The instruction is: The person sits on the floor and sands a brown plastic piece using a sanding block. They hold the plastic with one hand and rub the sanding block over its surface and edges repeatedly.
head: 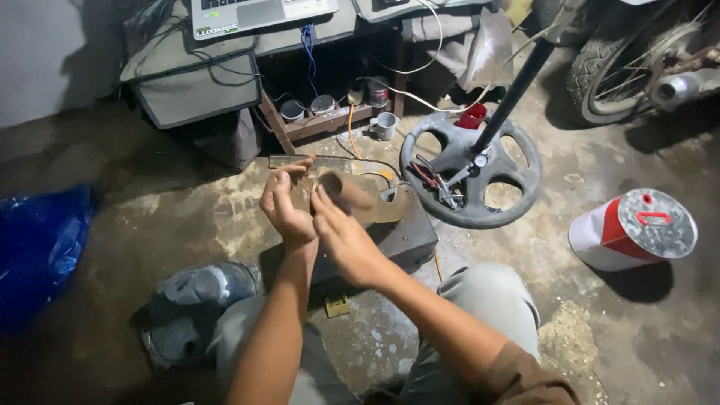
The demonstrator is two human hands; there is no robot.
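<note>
The person crouches on the concrete floor (600, 315) with both hands raised in front of the knees, working a small brown tube-like piece (339, 187), possibly a cardboard roll or a short pipe fitting (the light is too poor to say which). The left hand (287, 206) curls around its left side, fingers bent and closed against it. The right hand (346, 236) closes on it from below and from the right, thumb laid along the side. The piece sits in the air between the two hands, above a flat brown board (386, 202) that lies on a dark metal box (409, 240).

By my reading the step in hand is a fitting or twisting of that piece, with both hands bracing it. Any next move would call for a steady hold from one hand while the other turns or presses, since the piece is small and nothing supports it from below.

Just to the right lies a round grey metal-detector search coil (510, 206) on its black shaft (517, 90), with red-handled pliers (427, 176) resting on its spokes. A white and red can (634, 229) stands tipped on the floor farther right. A laptop (255, 15) on the low desk is cut off by the top edge, as is a motorcycle wheel (622, 67). A blue bag (41, 247) fades into shadow at the left. The far end of the brown piece and its inside are hidden by the fingers
</note>
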